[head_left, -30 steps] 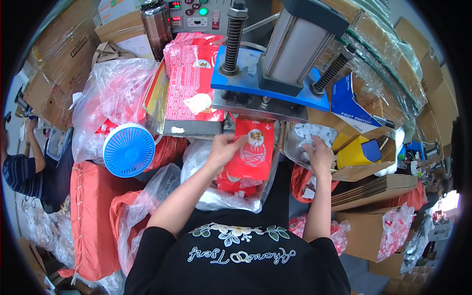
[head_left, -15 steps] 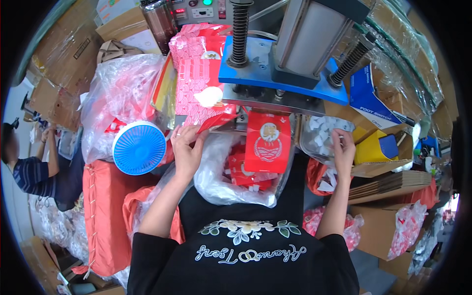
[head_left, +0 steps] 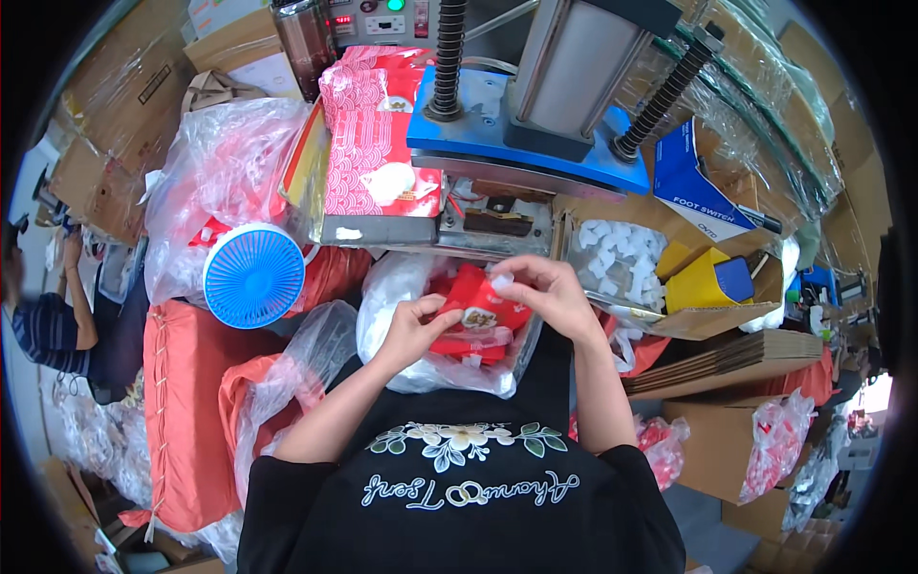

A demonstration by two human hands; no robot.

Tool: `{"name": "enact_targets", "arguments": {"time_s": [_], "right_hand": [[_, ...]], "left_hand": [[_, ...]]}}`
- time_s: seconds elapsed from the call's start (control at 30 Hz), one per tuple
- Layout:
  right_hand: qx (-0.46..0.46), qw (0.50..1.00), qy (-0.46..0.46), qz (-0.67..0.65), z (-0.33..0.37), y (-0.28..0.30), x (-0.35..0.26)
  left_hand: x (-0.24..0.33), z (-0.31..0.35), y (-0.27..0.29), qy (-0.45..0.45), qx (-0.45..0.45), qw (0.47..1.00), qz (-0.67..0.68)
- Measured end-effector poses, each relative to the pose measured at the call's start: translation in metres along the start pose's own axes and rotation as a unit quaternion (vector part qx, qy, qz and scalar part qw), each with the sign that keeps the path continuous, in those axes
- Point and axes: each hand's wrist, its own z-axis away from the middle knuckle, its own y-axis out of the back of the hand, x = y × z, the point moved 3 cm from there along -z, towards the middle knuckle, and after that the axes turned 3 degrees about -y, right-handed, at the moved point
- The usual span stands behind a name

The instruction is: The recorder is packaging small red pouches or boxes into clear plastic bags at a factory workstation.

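My left hand (head_left: 417, 331) pinches the left edge of a red pouch (head_left: 470, 304) with a pale round emblem. Between the thumb and fingers of my right hand (head_left: 549, 298) is a small white piece (head_left: 501, 281), held at the pouch's upper right; its exact kind is too small to tell. Just below both hands, more red pouches (head_left: 469, 350) lie in a container lined with a clear plastic bag (head_left: 390, 304). Beyond my hands stands a press with a blue plate (head_left: 526, 134), and a stack of pink-and-red patterned pouches (head_left: 368, 172) lies left of it.
Right of the press, a clear tray (head_left: 612, 298) holds several small white pieces, beside a yellow container (head_left: 703, 289) and a blue-and-white box (head_left: 703, 182). A blue fan (head_left: 254, 275) stands at left. Flat cardboard (head_left: 732, 362) is stacked at right. Another person (head_left: 59, 325) works far left.
The red pouch under the press's front is gone from there. My left hand moved from the stack to above the lined container, and my right hand came left from the tray with a white piece.
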Motion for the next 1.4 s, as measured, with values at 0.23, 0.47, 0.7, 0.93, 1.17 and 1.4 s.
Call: {"name": "enact_targets", "arguments": {"time_s": [0.23, 0.47, 0.7, 0.93, 1.17, 1.4], "right_hand": [[0.321, 0.905, 0.019, 0.279, 0.018, 0.067, 0.015], [0.199, 0.879, -0.034, 0.433, 0.051, 0.084, 0.055], [0.205, 0.921, -0.032, 0.329, 0.045, 0.079, 0.049], [0.336, 0.911, -0.084, -0.222, 0.045, 0.13, 0.093], [0.319, 0.926, -0.131, -0.155, 0.045, 0.111, 0.077], [-0.057, 0.913, 0.013, 0.405, 0.018, 0.015, -0.009]], "left_hand": [[0.025, -0.051, -0.022, 0.141, 0.074, 0.976, 0.15], [0.028, -0.072, -0.027, 0.195, 0.125, 0.924, 0.305], [0.04, -0.094, 0.057, -0.12, 0.179, 0.94, -0.265], [0.017, -0.035, 0.09, -0.153, 0.176, 0.849, -0.474], [0.065, -0.019, 0.062, -0.133, 0.169, 0.969, -0.119], [0.034, -0.003, 0.013, -0.087, 0.059, 0.963, -0.247]]}}
